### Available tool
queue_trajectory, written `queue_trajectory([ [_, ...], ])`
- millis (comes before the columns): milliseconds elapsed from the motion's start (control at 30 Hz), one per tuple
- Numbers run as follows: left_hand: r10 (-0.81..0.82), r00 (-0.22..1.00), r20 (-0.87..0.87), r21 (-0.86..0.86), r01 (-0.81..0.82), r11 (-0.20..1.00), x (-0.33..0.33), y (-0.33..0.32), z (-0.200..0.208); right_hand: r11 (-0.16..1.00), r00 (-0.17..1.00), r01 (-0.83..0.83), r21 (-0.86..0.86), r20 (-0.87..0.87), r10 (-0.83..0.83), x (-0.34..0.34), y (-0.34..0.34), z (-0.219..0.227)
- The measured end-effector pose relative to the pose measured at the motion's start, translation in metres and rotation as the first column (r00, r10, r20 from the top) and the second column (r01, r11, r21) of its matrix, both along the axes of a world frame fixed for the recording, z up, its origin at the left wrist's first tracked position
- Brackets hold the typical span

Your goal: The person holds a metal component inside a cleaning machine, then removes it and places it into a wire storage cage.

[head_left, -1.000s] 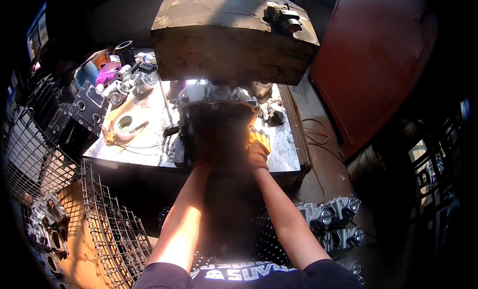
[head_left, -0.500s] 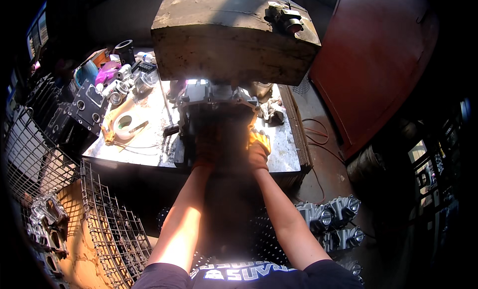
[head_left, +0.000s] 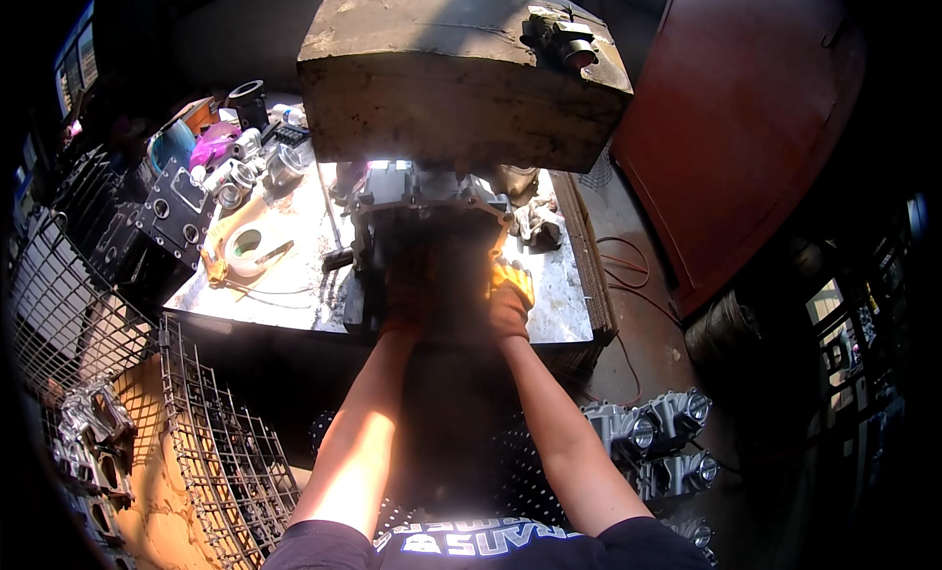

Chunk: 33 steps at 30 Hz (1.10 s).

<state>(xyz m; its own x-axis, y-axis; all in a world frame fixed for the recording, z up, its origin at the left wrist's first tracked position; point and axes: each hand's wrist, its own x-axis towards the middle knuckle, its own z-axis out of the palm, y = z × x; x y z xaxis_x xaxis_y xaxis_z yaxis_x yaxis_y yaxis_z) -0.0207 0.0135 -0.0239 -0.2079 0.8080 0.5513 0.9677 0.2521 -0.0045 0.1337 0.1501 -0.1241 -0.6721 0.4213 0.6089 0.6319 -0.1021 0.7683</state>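
Observation:
A grey cast-metal housing [head_left: 432, 185] with a bolted flange sits on the bright worktable, under a large block-shaped machine head. My right hand [head_left: 511, 290], in an orange-and-yellow work glove, grips the housing's right side with its fingers curled in. My left hand [head_left: 406, 290] wears a matching glove and reaches to the housing's near left part. Deep shadow hides its fingers. The space between my hands is dark and blurred, so the near face of the housing does not show clearly.
The heavy machine head [head_left: 451, 109] hangs close above the housing. At left lie a tape roll [head_left: 247, 250], a hammer [head_left: 337, 257] and black metal plates [head_left: 175, 217]. Wire baskets [head_left: 211, 433] stand at lower left, silver castings [head_left: 648, 428] at lower right. A hose [head_left: 628, 261] runs across the floor.

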Motion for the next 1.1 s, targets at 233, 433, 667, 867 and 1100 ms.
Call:
queue_trajectory([
  [233, -0.140, 0.990, 0.003, 0.255, 0.134, 0.957, -0.001, -0.014, 0.013, 0.629, 0.744, -0.558, -0.542, -0.662, 0.090, 0.006, -0.052, 0.093],
  [433, 0.023, 0.980, 0.200, 0.664, -0.153, 0.732, 0.012, -0.082, 0.111, 0.805, 0.741, -0.553, -0.217, -0.571, 0.355, 0.007, -0.047, 0.087],
  [667, -0.512, 0.273, 0.814, 0.518, 0.059, 0.854, -0.096, -0.042, 0.089, 0.902, 0.892, -0.311, -0.299, -0.419, 0.169, 0.003, -0.041, 0.069],
  [867, -0.653, -0.287, 0.701, 0.707, 0.160, 0.688, -0.160, 0.005, 0.000, 0.940, 0.933, -0.278, -0.199, -0.288, 0.215, 0.003, -0.018, 0.021],
  [1100, -0.590, -0.036, 0.807, 0.588, 0.146, 0.796, -0.185, 0.010, -0.030, 0.511, 0.564, -0.679, -0.527, -0.820, -0.096, 0.007, -0.066, 0.120],
])
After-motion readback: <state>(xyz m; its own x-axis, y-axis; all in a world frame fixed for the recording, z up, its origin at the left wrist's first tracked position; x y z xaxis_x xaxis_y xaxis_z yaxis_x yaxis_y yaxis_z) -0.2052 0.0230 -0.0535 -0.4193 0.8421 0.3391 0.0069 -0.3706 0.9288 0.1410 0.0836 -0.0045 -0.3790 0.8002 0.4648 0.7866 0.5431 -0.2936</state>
